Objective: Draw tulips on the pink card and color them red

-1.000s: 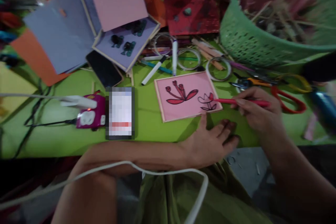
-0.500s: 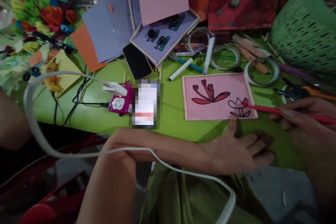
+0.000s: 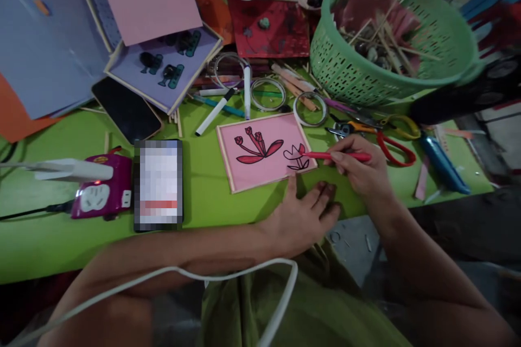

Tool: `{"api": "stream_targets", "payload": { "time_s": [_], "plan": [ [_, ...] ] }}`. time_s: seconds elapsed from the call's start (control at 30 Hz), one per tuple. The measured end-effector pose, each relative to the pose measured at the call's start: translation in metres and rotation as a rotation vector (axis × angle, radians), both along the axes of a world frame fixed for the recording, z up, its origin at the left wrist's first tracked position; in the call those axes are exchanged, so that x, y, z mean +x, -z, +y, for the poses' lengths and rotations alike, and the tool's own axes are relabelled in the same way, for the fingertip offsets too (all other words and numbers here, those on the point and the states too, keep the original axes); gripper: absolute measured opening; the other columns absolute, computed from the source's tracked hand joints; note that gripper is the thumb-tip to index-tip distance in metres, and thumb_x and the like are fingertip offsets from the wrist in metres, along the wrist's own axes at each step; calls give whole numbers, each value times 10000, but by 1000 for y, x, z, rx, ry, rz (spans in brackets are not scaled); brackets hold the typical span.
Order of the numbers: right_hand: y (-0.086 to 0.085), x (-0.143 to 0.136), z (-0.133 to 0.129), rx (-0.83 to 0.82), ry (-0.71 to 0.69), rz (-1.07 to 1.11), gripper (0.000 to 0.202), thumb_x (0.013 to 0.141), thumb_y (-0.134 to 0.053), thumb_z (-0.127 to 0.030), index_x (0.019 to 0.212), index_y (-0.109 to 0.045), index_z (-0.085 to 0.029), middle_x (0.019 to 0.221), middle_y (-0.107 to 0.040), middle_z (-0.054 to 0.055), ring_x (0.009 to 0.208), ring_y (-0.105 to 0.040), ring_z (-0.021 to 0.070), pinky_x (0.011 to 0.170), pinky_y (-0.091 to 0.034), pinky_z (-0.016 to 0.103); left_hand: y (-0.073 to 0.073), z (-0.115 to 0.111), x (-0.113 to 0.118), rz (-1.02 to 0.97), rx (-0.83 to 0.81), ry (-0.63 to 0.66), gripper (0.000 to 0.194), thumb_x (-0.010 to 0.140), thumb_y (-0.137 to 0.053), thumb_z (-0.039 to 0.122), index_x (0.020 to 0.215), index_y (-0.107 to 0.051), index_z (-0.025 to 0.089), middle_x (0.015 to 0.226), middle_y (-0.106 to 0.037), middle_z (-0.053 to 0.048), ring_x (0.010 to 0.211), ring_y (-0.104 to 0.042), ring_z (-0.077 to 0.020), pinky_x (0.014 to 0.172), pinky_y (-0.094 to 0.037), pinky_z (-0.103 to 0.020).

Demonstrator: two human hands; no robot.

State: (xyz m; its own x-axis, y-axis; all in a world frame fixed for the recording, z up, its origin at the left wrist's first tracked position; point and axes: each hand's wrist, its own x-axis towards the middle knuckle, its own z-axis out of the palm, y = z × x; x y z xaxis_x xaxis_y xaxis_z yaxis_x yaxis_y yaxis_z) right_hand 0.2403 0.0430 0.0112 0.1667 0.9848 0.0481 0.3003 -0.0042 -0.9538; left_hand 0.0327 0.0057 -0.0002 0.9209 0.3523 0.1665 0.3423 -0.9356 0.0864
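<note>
A pink card (image 3: pixel 260 168) framed with thin wooden sticks lies on the green table, with black-outlined flowers drawn on it. The larger flower (image 3: pixel 260 147) is coloured red; the small tulip (image 3: pixel 293 153) at the right has red on its right petal. My right hand (image 3: pixel 360 165) is closed round a red felt-tip pen (image 3: pixel 345 156), whose tip rests at that petal. My left hand (image 3: pixel 303 211) lies with its fingers apart at the card's lower edge, one finger touching the frame near the tulip's leaves.
Behind the card lie white markers (image 3: pixel 215 113), tape rolls (image 3: pixel 310 108) and red-handled scissors (image 3: pixel 394 149). A green basket (image 3: pixel 350 65) of sticks stands at the back right. To the left are a phone (image 3: pixel 158 184), a dark phone (image 3: pixel 128 111) and a purple power socket (image 3: pixel 101 187). A white cable (image 3: pixel 179 270) crosses my lap.
The view has swung to the right, so everything sits further left and the whole basket and the scissors show. The pen tip stays at the tulip's right petal; both hands keep their places by the card.
</note>
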Motion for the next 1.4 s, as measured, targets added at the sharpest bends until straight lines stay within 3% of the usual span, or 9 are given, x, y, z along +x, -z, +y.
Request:
{"api": "stream_targets", "payload": {
  "time_s": [0.17,0.37,0.6,1.07,1.27,1.4],
  "plan": [
    [2,1,1,-2,-3,-2,219,879,-832,-435,839,-741,-240,688,-728,8,491,-513,117,451,-377,275,1,1,1,9,6,6,453,1107,-389,205,1517,-580,189,1609,-570,-192,1471,-525,-326,1119,-481,-759],
    [1,1,2,-5,-6,10,208,848,-838,-416,820,-736,-237,672,-734,-1,464,-491,106,433,-359,258,0,1,0,28,11,9,484,1105,-378,206,1552,-565,200,1642,-544,-169,1487,-507,-332,1182,-406,-774],
    [-3,-1,1,-13,-18,-21,267,866,-834,-467,807,-723,-231,671,-723,10,485,-511,117,454,-380,269,-1,2,-1,7,-10,10,450,1101,-428,215,1528,-565,180,1637,-546,-196,1482,-522,-330,1118,-487,-754],
    [-2,-1,3,-12,19,26,314,821,-856,-504,763,-703,-235,627,-694,-1,461,-487,111,448,-351,263,0,2,0,17,-13,15,460,1101,-436,216,1542,-558,174,1632,-547,-207,1481,-517,-340,1106,-479,-775],
    [-1,0,3,-1,24,20,255,836,-836,-440,758,-701,-239,632,-696,-2,471,-496,118,458,-359,267,-3,3,-1,34,-2,20,490,1084,-494,226,1569,-534,173,1645,-529,-207,1481,-496,-356,1126,-454,-769],
    [0,0,3,5,42,12,224,837,-825,-421,777,-704,-242,642,-701,-8,477,-493,118,460,-360,269,-4,3,-1,23,-3,16,463,1104,-430,210,1549,-552,173,1631,-547,-204,1477,-508,-337,1103,-488,-749]
  ]
}}
